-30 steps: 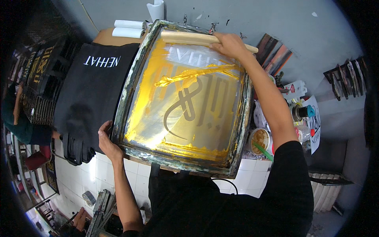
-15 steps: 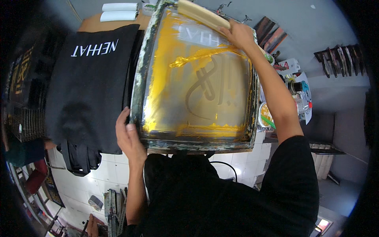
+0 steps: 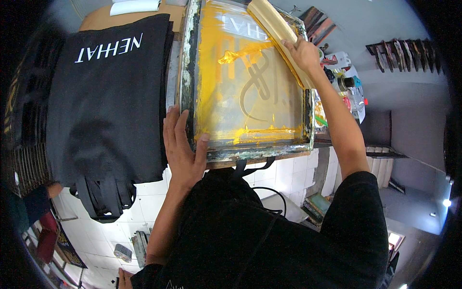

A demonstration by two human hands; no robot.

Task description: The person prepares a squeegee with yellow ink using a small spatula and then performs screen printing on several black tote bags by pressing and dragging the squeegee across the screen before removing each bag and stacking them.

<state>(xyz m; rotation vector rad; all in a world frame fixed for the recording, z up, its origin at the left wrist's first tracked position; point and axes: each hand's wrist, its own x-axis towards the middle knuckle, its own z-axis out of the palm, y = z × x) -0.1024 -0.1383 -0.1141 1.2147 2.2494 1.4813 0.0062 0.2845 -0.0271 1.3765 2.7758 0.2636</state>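
A screen-printing frame [image 3: 250,155] lies in front of me, its edges stained with old ink. Its mesh [image 3: 286,113] is smeared yellow around a dark curving design. Fingers closed on a wooden squeegee [image 3: 272,30], my right hand [image 3: 303,55] holds it slanting across the upper right of the mesh. Thick yellow ink [image 3: 233,57] lies left of the blade. My left hand [image 3: 185,154] grips the frame near its lower left corner, thumb over the rail and fingers along the outer side. Under the frame, black straps [image 3: 257,168] hang out.
Black tote bags [image 3: 108,106] with white lettering lie stacked at left, handles hanging toward me. Folded white cloth [image 3: 134,6] sits behind them. Bottles and jars [image 3: 353,89] crowd the right side. Squeegees [image 3: 406,55] hang on the wall. Another person's hand [image 3: 54,189] shows at far left.
The squeegee has swung from across the frame's top to a steep slant at the upper right. My left hand has shifted so its thumb lies over the frame's rail.
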